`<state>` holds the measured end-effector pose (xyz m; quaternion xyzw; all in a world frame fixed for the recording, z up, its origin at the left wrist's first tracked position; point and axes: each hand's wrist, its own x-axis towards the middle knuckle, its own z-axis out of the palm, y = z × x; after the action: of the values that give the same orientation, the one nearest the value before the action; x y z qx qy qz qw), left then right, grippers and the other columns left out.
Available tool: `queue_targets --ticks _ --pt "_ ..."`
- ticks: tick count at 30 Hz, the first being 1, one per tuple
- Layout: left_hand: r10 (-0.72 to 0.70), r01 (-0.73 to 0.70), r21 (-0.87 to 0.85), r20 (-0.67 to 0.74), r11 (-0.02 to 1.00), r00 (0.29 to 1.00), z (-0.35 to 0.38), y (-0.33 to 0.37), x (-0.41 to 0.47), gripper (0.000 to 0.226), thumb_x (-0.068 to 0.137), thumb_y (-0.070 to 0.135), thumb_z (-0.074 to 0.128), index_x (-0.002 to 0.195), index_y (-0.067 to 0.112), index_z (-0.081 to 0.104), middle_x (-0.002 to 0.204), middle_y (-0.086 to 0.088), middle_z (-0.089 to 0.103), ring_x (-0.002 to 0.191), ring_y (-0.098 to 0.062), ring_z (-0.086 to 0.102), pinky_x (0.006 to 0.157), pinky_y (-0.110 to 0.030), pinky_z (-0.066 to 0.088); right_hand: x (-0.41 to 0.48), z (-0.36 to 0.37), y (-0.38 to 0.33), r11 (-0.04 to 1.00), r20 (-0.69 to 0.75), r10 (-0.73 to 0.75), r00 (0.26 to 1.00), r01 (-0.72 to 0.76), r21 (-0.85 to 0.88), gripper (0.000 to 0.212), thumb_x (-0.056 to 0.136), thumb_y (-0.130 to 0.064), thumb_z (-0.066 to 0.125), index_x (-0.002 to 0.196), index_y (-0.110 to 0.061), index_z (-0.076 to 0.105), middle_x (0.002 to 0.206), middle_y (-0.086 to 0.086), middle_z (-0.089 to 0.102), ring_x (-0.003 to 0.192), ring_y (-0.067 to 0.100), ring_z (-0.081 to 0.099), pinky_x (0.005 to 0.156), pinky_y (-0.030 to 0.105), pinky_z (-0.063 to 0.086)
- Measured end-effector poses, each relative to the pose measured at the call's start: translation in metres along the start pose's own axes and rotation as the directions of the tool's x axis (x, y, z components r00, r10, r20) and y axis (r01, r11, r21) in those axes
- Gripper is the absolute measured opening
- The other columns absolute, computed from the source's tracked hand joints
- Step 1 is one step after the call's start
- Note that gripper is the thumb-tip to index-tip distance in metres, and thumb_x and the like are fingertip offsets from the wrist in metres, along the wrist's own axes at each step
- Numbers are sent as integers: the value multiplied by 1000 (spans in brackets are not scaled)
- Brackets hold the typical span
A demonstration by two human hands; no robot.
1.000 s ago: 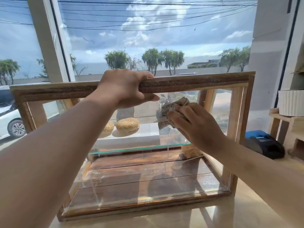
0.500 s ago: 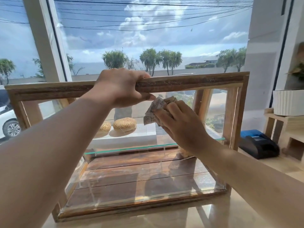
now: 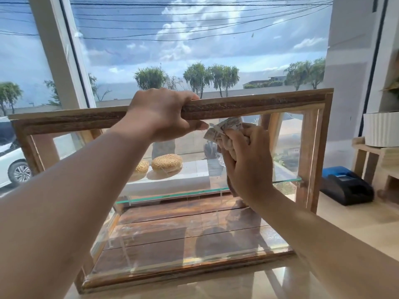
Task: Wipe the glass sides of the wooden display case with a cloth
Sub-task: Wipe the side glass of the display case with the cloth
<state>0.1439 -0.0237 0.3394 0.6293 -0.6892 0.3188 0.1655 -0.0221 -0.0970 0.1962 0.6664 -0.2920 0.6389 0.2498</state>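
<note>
While the wooden display case (image 3: 311, 169) stands at frame centre, the left hand (image 3: 160, 114) grips its top rail (image 3: 259, 103), fingers curled over it. Immediately right, the right hand (image 3: 245, 162) clenches the crumpled cloth (image 3: 222, 129) at the upper glass (image 3: 287, 137), just below the rail.

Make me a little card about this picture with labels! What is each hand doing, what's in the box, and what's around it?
left hand: grips the top rail of the wooden display case
right hand: holds a crumpled cloth against the front glass, near the top
seen through the glass: seeded buns
to the right of the case: a black and blue device on the counter
outside the window: trees and a white car
</note>
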Motion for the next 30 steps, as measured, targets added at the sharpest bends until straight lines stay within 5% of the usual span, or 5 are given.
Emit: queue_targets --ticks 4,10,16,22,30 --pt "3 -3 -10 -6 1000 1000 -1 -1 1 57 78 79 49 129 55 45 107 12 67 100 -23 60 69 -31 36 6 9 -13 991 32 -124 992 126 -38 18 90 -16 72 105 -8 69 96 17 59 89 30 52 69 37 52" --pt "-3 3 -8 6 1000 1000 0 -1 0 66 73 86 45 130 53 46 109 13 66 101 -22 60 68 -29 34 6 -21 43 860 205 -477 855 502 -90 12 93 -18 66 103 -13 68 87 14 58 80 29 54 66 38 51" --pt "3 -3 -19 1 1000 1000 0 -1 0 65 72 86 45 129 55 46 108 13 67 101 -21 61 67 -29 35 7 -45 83 974 63 -96 993 107 -202 24 94 -21 62 115 -9 58 105 19 51 95 35 51 67 37 50" --pt "8 -8 3 5 1000 1000 0 0 -1 66 73 86 44 129 52 46 106 14 67 98 -21 61 66 -28 35 -7 -17 48 961 -147 255 956 -267 -75 25 97 -28 56 116 -15 51 112 22 52 102 34 53 75 23 42" --pt "121 -94 -131 219 987 968 -12 -21 -1 89 63 73 72 139 52 31 123 17 59 95 -10 49 76 -27 38 -8 -34 69 987 17 79 997 -76 -138 30 95 -28 60 120 -12 56 113 23 54 104 39 56 70 41 57"
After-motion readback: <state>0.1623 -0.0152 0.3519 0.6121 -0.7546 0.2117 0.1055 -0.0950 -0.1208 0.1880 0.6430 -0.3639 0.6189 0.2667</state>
